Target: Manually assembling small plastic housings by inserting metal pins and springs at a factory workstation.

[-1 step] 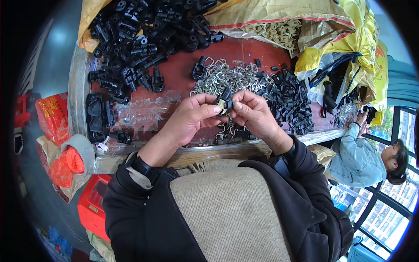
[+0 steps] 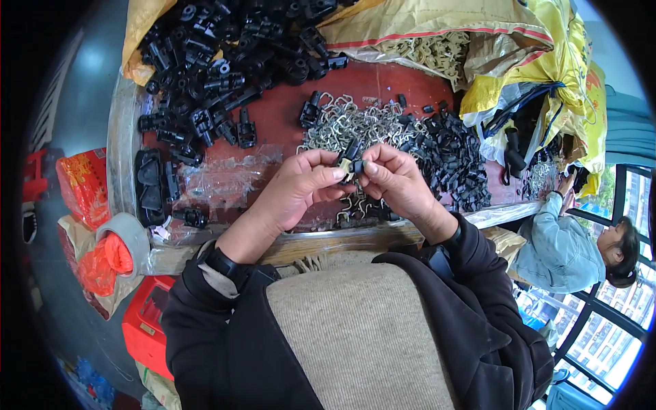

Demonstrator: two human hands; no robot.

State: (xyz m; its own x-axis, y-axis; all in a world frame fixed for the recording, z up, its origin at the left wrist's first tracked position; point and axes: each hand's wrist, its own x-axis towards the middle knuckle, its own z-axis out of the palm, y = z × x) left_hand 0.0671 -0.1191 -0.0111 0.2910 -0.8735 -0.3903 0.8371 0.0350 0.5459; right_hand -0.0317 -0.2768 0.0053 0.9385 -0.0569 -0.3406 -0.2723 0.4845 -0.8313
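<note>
Both hands up over the near edge of the red table [image 2: 287,130], pinching the same small black plastic piece [image 2: 350,162] between them. Left hand [image 2: 294,191] closed on it from the left, thumb and fingertips clamped on its side; right hand [image 2: 396,181] closed on it from the right, fingertips meeting the left ones right at the part. Looks like a bit of pale metal on that piece too, but too small to tell for sure. Right behind the hands, a heap of silvery wire clips [image 2: 355,123]. Off to the right of that, a pile of small black plastic parts [image 2: 454,160]. Far left corner loaded with bigger black plastic fittings [image 2: 219,61], spilling out of a yellow sack [image 2: 437,27]. Crumpled clear plastic bag [image 2: 225,181] lying just left of the left hand. Red bag [image 2: 85,184] down past the table's left edge, and another person in a pale blue jacket [image 2: 557,246] off to the right.
</note>
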